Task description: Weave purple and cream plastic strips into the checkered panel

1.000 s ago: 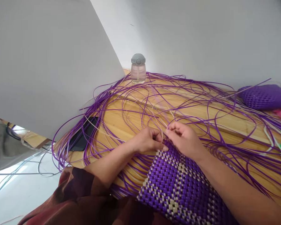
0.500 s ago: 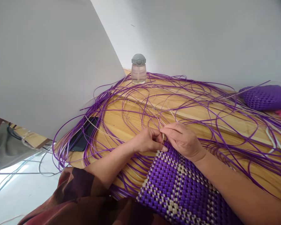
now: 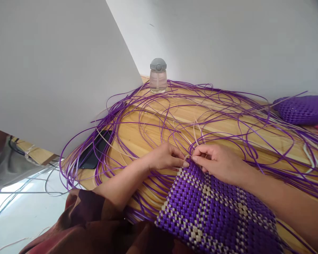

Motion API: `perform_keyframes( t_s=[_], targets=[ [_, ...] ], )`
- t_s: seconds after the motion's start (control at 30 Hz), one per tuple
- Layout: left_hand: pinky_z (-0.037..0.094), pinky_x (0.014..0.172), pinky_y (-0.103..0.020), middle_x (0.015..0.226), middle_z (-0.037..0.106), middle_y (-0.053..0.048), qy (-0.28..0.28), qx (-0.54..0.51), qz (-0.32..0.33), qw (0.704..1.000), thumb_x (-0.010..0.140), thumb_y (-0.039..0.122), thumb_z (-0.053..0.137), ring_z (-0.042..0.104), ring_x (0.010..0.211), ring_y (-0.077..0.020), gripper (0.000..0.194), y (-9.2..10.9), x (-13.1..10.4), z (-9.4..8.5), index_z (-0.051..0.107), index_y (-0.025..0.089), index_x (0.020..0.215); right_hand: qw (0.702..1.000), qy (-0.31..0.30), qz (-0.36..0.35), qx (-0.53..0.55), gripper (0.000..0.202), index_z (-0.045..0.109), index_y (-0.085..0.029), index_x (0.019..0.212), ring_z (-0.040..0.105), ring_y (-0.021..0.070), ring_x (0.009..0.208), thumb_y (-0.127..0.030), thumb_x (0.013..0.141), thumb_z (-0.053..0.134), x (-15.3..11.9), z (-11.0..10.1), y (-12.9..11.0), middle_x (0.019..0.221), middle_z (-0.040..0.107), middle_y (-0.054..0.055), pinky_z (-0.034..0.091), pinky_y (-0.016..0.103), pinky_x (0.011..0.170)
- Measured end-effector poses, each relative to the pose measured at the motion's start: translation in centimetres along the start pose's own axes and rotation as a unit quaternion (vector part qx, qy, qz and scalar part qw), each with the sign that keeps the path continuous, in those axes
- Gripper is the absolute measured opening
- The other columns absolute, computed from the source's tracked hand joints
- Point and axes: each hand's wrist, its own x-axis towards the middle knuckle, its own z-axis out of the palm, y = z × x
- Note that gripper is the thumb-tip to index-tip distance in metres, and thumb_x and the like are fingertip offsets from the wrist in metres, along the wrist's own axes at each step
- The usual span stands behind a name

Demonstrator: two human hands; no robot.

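Observation:
A woven panel [image 3: 214, 208] of purple and cream plastic strands slants across the lower middle, its far corner between my hands. My left hand [image 3: 169, 157] is closed at that corner, thumb and fingers pinching the edge of the weave. Just right of it, my right hand [image 3: 214, 160] pinches a cream strand [image 3: 187, 156] that loops up from the edge between the two hands. Loose cream ends [image 3: 195, 132] rise beyond my right fingers. Long purple strands [image 3: 153, 185] fan out from the panel's left edge.
Purple strands spread over the wooden table [image 3: 132, 130]. A bottle with a grey lid [image 3: 158, 76] stands at the back by the wall. A dark phone [image 3: 95, 151] lies under strands at left. Purple netted material [image 3: 302, 109] sits at far right. A grey panel [image 3: 55, 70] rises on the left.
My right hand has turned and moved slightly right and down, drawing back from my left and uncovering more of the panel. The cream strand now arches between the hands. My left hand stays at the corner.

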Motion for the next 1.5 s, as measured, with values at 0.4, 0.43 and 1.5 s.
perform_keyframes(
  t_s=[0.4, 0.43, 1.5],
  targets=[
    [0.034, 0.055, -0.021, 0.062, 0.049, 0.004, 0.028, 0.013, 0.038, 0.999, 0.064, 0.052, 0.077, 0.042, 0.059, -0.0081, 0.042, 0.3, -0.3, 0.6, 0.068, 0.012, 0.075, 0.971, -0.02, 0.065, 0.23, 0.022, 0.073, -0.02, 0.095, 0.06, 0.0105, 0.054, -0.033, 0.082, 0.061, 1.3, 1.0, -1.8, 0.064, 0.067, 0.0, 0.044, 0.019, 0.047],
    [0.033, 0.054, -0.021, 0.061, 0.047, 0.004, 0.036, 0.015, 0.04, 0.998, 0.064, 0.052, 0.076, 0.041, 0.058, -0.008, 0.042, 0.2, -0.3, 0.7, 0.068, 0.012, 0.075, 0.976, -0.004, 0.047, 0.212, 0.021, 0.075, -0.02, 0.092, 0.059, 0.0098, 0.053, -0.032, 0.082, 0.061, 1.3, 1.1, -1.9, 0.064, 0.067, 0.0, 0.044, 0.019, 0.047],
    [0.03, 0.048, -0.021, 0.054, 0.05, 0.004, 0.06, -0.108, -0.009, 0.992, 0.061, 0.034, 0.073, 0.039, 0.048, -0.0059, 0.026, 0.4, 0.1, 2.0, 0.06, 0.012, 0.066, 0.964, 0.122, -0.194, -0.135, 0.033, 0.061, -0.022, 0.115, 0.063, 0.0295, 0.106, -0.046, 0.092, 0.055, -3.2, 2.7, 3.1, 0.104, 0.07, 0.009, 0.049, 0.047, 0.084]
  ],
)
